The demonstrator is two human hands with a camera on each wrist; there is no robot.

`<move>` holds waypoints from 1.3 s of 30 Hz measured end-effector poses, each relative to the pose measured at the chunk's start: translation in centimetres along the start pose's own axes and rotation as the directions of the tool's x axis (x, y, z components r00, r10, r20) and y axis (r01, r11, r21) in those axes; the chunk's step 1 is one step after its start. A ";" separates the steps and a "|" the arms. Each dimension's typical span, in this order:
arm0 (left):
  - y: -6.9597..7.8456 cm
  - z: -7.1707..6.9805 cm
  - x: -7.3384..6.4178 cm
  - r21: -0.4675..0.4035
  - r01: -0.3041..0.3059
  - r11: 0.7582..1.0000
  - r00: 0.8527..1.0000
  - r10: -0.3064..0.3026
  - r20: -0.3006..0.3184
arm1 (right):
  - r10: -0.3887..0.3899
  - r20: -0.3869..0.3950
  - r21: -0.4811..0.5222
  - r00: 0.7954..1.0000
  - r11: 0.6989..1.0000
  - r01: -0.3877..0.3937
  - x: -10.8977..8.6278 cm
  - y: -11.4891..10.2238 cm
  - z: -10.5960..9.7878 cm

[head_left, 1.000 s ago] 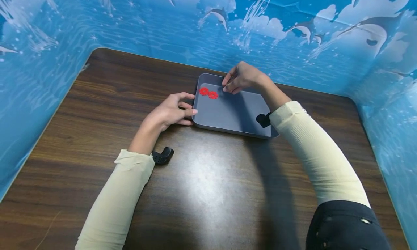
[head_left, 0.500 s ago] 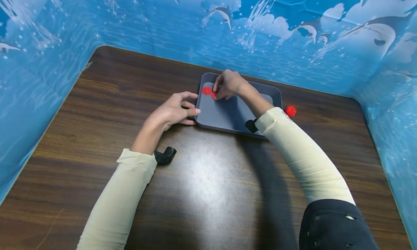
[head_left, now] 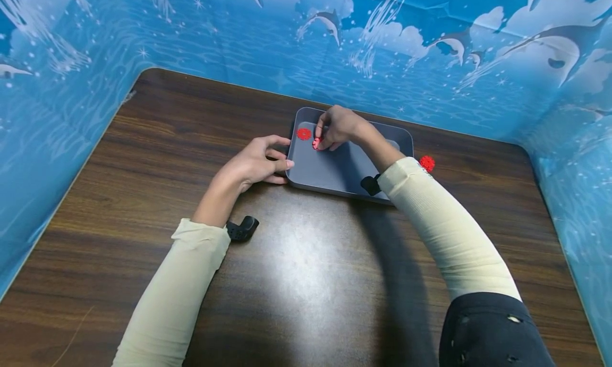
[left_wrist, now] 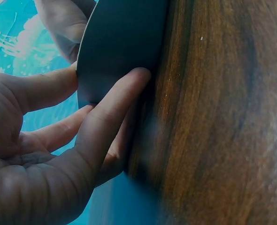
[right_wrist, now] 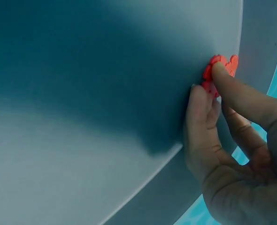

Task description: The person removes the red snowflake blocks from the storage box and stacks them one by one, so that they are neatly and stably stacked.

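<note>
In the head view, a shallow grey tray point(head_left: 330, 173) lies near the table's far edge. My left hand point(head_left: 255, 162) rests at its left side, fingers against the outer wall; the left wrist view shows the fingers point(left_wrist: 105, 110) touching that wall. My right hand point(head_left: 341, 127) is over the tray's left part and pinches a red notched disc point(head_left: 316, 143) between thumb and fingers. The right wrist view shows this disc point(right_wrist: 209, 75) tilted up and partly covered by the fingers. A second red notched disc point(head_left: 303, 134) lies flat in the tray, just left of it.
A clump of red notched pieces point(head_left: 427, 163) sits on the wooden table point(head_left: 268, 292), just right of the tray beside my right sleeve. A blue cloth point(head_left: 215, 37) printed with dolphins stands behind and along the sides of the table.
My right hand has moved left and down and taken hold of the nearer disc, then shifted it slightly away from the other. The red clump came out from behind the forearm. My left hand stays put.
</note>
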State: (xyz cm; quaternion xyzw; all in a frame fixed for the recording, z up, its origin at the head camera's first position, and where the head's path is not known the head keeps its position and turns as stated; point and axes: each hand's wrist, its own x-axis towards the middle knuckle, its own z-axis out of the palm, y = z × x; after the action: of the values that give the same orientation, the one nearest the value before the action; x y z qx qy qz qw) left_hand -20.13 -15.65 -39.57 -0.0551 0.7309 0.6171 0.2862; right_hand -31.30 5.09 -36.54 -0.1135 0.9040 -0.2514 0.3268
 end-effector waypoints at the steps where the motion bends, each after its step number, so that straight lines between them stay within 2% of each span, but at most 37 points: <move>1: 0.0 0.1 0.0 0.001 0.002 1.000 1.000 -0.002 0.000 | 0.000 0.005 0.023 1.000 1.000 0.000 -0.1 0.2 -0.1; 6: 0.1 0.1 0.1 0.007 0.004 1.000 1.000 -0.004 0.005 | -0.004 -0.002 0.115 1.000 0.993 0.004 -0.7 1.3 -0.9; 11: 0.0 0.1 0.0 0.024 -0.001 1.000 1.000 0.001 0.008 | 0.001 -0.012 0.167 1.000 0.986 0.001 -2.1 2.7 -2.6; 16: -0.2 0.0 -0.1 0.026 -0.002 1.000 1.000 0.002 0.016 | 0.058 -0.015 0.188 0.998 0.981 -0.054 -3.9 4.6 -4.9; 25: -0.2 0.0 -0.1 0.029 -0.014 0.999 1.000 0.013 0.024 | 0.149 -0.046 0.114 0.988 0.983 -0.143 -7.3 9.1 -9.3; 32: 0.0 0.0 -0.1 0.023 -0.014 1.000 1.000 0.014 0.024 | 0.228 -0.130 -0.054 0.965 0.970 -0.236 -10.4 13.0 -11.7; 37: -0.1 0.0 0.0 0.006 -0.007 1.000 1.000 0.007 0.022 | 0.277 -0.143 -0.053 0.950 0.956 -0.287 -11.9 15.7 -12.1; 39: -0.1 0.1 0.0 0.001 -0.002 1.000 1.000 0.002 0.023 | 0.296 -0.126 -0.006 0.947 0.954 -0.299 -12.2 16.7 -11.9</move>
State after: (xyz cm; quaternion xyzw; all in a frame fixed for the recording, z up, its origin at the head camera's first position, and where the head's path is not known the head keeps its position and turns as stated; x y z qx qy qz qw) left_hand -20.04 -15.63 -39.67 -0.0473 0.7278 0.6177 0.2942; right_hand -30.37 28.31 -31.04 0.0360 0.9322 -0.1945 0.3031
